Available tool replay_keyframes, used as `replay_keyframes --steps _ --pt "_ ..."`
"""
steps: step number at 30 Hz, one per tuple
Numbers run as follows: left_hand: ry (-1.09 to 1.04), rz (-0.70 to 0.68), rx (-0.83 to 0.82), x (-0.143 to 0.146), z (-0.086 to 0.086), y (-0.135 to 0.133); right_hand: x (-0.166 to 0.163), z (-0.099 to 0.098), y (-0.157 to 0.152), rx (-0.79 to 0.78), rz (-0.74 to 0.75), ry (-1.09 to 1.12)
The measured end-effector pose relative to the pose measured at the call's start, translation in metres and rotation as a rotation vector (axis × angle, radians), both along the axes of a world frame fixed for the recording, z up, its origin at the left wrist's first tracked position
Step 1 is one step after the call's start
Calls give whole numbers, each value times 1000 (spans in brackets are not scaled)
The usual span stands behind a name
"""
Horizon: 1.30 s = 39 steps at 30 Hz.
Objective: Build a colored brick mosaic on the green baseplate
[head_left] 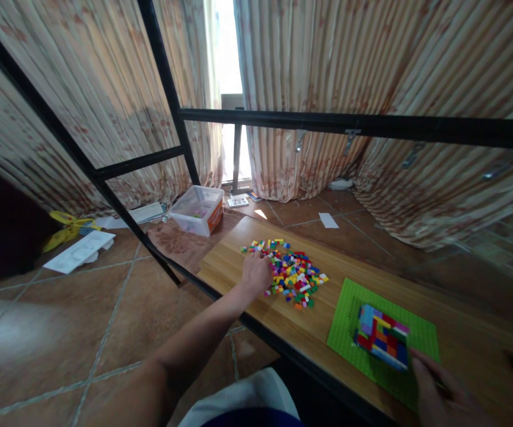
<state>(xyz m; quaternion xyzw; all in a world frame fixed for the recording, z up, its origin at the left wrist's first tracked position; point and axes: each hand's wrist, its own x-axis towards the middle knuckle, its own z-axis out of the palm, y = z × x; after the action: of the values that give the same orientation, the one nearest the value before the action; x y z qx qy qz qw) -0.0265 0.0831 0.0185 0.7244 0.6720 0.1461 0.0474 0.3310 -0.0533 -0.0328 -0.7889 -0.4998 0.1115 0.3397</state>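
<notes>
With the left hand (pixel 256 271) resting loosely curled on the heap of small multicoloured plastic bricks (pixel 292 274) on the wooden table (pixel 233 261), and the right hand (pixel 438 394), grip unclear, steadying the green studded baseplate (pixel 349 320) nearby, a careless sweep could scatter bricks over the table's edge.

One wooden tabletop (pixel 238 261). One loose pile of small multicoloured plastic bricks (pixel 294 276), too many and too small to count. One flat green studded plastic baseplate (pixel 349 320), with one block of joined red, blue, yellow and green bricks (pixel 383 337) built on it. Two bare hands: left hand (pixel 256 273) at the pile, right hand (pixel 443 394) at the baseplate's near edge. One clear plastic storage tub with an orange label (pixel 196 210) on the floor. One yellow strap-like thing (pixel 67 228), one flat white moulded sheet (pixel 82 252), one small white paper slip (pixel 328 220) on the tiles. One black metal frame (pixel 358 124). Patterned beige curtains (pixel 318 59), panel count unclear.
</notes>
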Motion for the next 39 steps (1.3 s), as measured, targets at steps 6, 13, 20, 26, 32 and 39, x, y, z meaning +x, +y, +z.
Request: replay_keyframes --steps 6,13,20,26,32,39 --pt "-21 -58 -20 4 -7 4 -2 -4 -6 -31 1 20" --pt "-11 -102 -3 -1 -5 8 -7 -4 -9 -35 11 76" --pt "45 -135 -27 -2 -2 21 -9 0 -8 -90 -22 127" --pt "72 -288 -74 -7 2 30 -19 10 -8 -38 -37 128" --pt "76 -334 -90 -14 1 37 -13 3 -7 -39 -31 149" --pt "12 -355 -65 -16 7 38 -11 -5 -9 -11 -26 138"
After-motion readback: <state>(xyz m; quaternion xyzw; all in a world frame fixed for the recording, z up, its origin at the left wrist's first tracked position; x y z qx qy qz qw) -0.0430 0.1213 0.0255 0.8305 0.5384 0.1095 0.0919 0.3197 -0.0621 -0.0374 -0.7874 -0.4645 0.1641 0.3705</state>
